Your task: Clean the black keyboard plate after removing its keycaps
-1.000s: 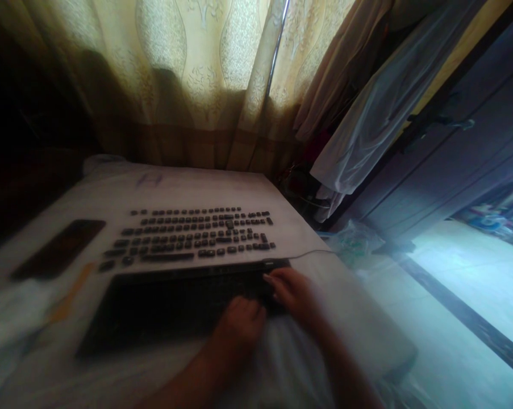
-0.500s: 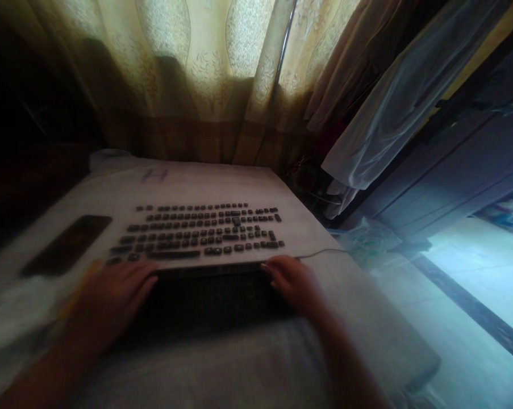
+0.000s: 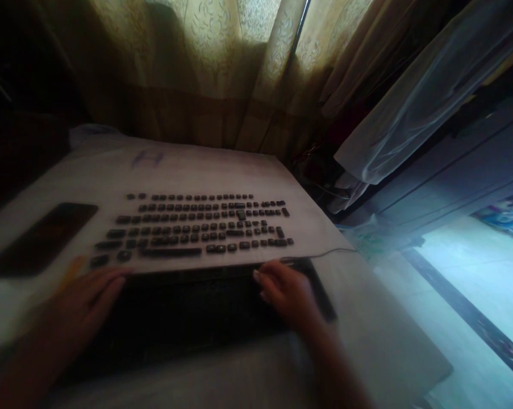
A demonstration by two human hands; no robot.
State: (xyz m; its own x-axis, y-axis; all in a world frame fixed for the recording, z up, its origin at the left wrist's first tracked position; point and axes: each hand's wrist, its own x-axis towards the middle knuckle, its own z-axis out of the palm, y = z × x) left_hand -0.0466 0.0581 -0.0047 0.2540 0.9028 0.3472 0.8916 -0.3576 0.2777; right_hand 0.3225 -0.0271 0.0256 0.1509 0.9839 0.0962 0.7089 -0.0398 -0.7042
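A black keyboard body point(image 3: 188, 318) without keycaps lies in front of me on a white cloth point(image 3: 222, 170). My left hand point(image 3: 83, 298) rests at its left end, fingers stretched forward and apart. My right hand point(image 3: 286, 292) lies on its right part with the fingertips at the back edge; the picture is blurred, and I see no firm grip. Beyond the keyboard body, several loose dark keycaps point(image 3: 196, 227) are laid out in rows on the cloth like a keyboard layout. A thin cable point(image 3: 324, 254) runs off from the keyboard's back right corner.
A dark phone point(image 3: 41, 238) lies flat at the left. A small yellow object point(image 3: 73, 267) sits just beyond my left hand. Patterned curtains point(image 3: 222, 68) hang behind the table. A pale cloth point(image 3: 418, 102) and dark cabinet doors stand at the right, above a light floor.
My left hand has moved from the keyboard's middle right to its left end. My right hand has stayed on the right part. The view has tilted down and shifted.
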